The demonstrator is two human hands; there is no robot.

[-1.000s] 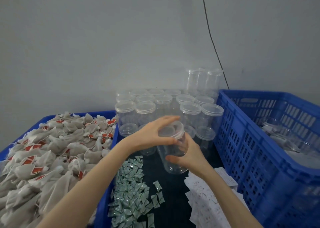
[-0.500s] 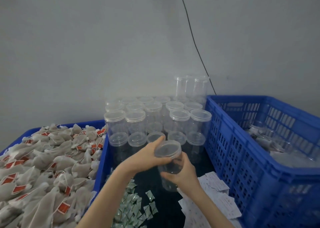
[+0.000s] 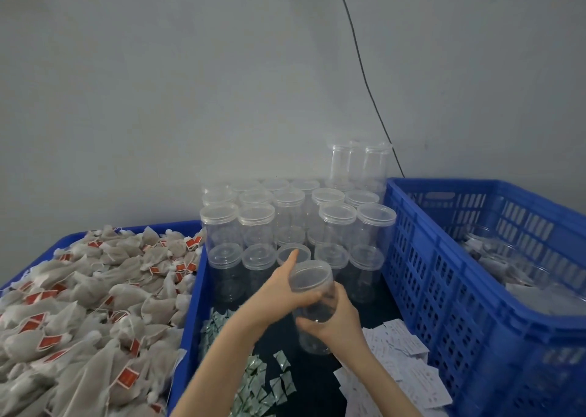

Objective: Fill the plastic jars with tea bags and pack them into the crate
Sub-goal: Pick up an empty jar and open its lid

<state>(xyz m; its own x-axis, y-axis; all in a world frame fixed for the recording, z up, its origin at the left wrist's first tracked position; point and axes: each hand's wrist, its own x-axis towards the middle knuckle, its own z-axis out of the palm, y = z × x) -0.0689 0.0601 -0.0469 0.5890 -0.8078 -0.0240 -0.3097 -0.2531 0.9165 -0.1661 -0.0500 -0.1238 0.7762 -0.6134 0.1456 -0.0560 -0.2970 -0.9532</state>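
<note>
- A blue tub (image 3: 193,289) along the table's left edge brims with tea bags (image 3: 95,289); the blue crate (image 3: 444,289) on the right holds jars too blurred to read.
- Empty lidded jars (image 3: 295,220) crowd the back edge.
- A clear jar (image 3: 314,302) sits tilted: left hand (image 3: 282,293) grips its lid, forefinger straight; right hand (image 3: 336,321) wraps its body.
</note>
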